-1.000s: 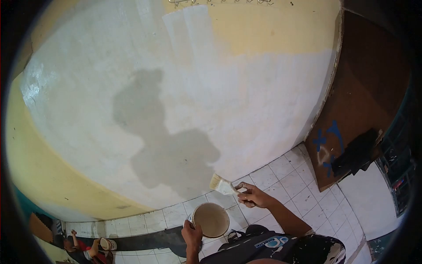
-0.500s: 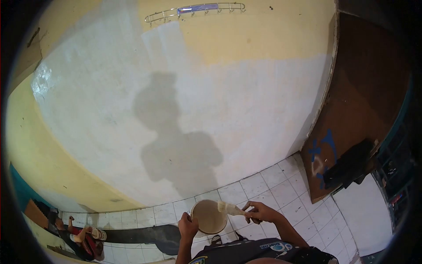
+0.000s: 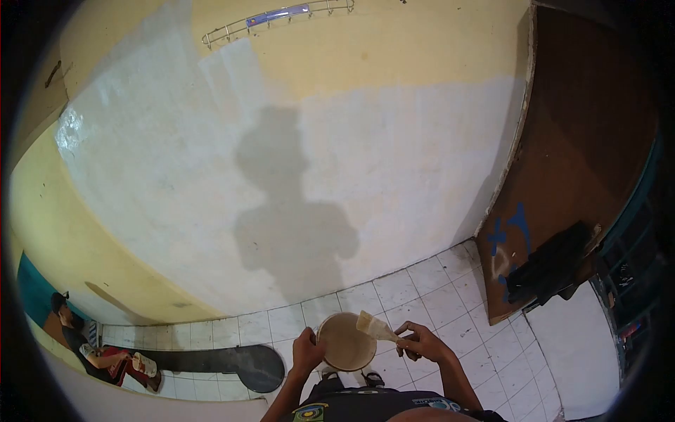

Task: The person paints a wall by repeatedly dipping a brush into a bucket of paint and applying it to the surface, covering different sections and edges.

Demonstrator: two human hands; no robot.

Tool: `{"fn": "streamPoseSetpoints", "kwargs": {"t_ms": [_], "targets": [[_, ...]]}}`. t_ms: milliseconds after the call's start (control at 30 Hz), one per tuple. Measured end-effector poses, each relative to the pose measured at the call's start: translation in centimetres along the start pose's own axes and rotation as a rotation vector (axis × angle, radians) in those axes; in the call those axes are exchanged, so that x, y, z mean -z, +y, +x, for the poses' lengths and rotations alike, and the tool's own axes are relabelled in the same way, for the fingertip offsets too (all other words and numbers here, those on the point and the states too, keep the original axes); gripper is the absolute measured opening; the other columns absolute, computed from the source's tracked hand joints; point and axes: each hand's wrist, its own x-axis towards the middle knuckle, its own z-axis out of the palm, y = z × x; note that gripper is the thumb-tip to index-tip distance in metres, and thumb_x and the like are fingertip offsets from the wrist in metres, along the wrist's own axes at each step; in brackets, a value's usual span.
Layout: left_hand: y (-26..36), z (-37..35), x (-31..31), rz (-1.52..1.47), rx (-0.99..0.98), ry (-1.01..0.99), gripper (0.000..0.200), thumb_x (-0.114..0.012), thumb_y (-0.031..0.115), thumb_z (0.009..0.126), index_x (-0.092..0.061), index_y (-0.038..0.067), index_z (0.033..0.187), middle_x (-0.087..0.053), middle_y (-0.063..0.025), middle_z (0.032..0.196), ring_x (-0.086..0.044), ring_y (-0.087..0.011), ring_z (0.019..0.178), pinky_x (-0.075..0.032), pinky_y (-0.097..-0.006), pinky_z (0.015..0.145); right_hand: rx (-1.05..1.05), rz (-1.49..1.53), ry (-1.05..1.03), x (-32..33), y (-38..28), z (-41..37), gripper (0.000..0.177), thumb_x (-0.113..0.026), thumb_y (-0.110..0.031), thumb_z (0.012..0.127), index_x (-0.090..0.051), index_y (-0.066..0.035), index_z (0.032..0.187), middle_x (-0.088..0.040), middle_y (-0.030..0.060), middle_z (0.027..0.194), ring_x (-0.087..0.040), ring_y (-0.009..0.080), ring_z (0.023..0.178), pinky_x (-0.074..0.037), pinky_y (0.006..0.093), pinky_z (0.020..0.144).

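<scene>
My left hand (image 3: 308, 352) is closed on the left rim of a round bucket (image 3: 342, 355), which hangs in front of my body. My right hand (image 3: 427, 346) grips the handle of a paintbrush (image 3: 377, 328). The brush's pale, flat bristles point up and left, overlapping the bucket's right rim in this view. Beyond my hands stands a wall (image 3: 394, 162) with a whitish coat over its lower part and yellow above. My shadow (image 3: 281, 211) falls across the coated area.
A metal hook rack (image 3: 278, 14) is fixed high on the wall. Right of it is a brown wooden panel (image 3: 576, 126) with dark cloth (image 3: 552, 264) hanging. At lower left, a person (image 3: 88, 352) sits with a container (image 3: 144, 366). A long dark board (image 3: 204, 360) lies on the tiled floor (image 3: 401, 288).
The brush has turned, so its broad bristle face now shows. My view has shifted a little, and the other person at left now appears more upright.
</scene>
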Motion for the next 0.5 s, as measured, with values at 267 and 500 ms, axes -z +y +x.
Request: {"fn": "streamPoseSetpoints", "kwargs": {"t_ms": [267,500], "targets": [[2.2,-0.8,-1.2,0.011,0.007,-0.017,0.029,-0.069,0.022,0.078,-0.049,0.001,0.074,-0.054,-0.0162,0.058,-0.056,-0.0331,0.052,-0.042,-0.0435,0.052,0.039,-0.013,-0.005,1.4,0.6,-0.6,0.031,-0.068,-0.020,0.093,-0.054,0.001,0.112,-0.065,0.0112,0.073,-0.050,0.0091,0.049,-0.038,0.0253,0.043],[3.4,-1.3,-1.3,-0.015,0.029,0.039,0.030,-0.069,0.022,0.080,-0.049,0.001,0.075,-0.054,-0.0169,0.059,-0.056,-0.0354,0.053,-0.042,-0.0443,0.052,0.021,-0.071,-0.022,1.7,0.0,0.0,0.029,-0.068,-0.018,0.093,-0.054,-0.001,0.112,-0.065,0.0110,0.073,-0.051,0.0093,0.049,-0.039,0.0254,0.044]]}}
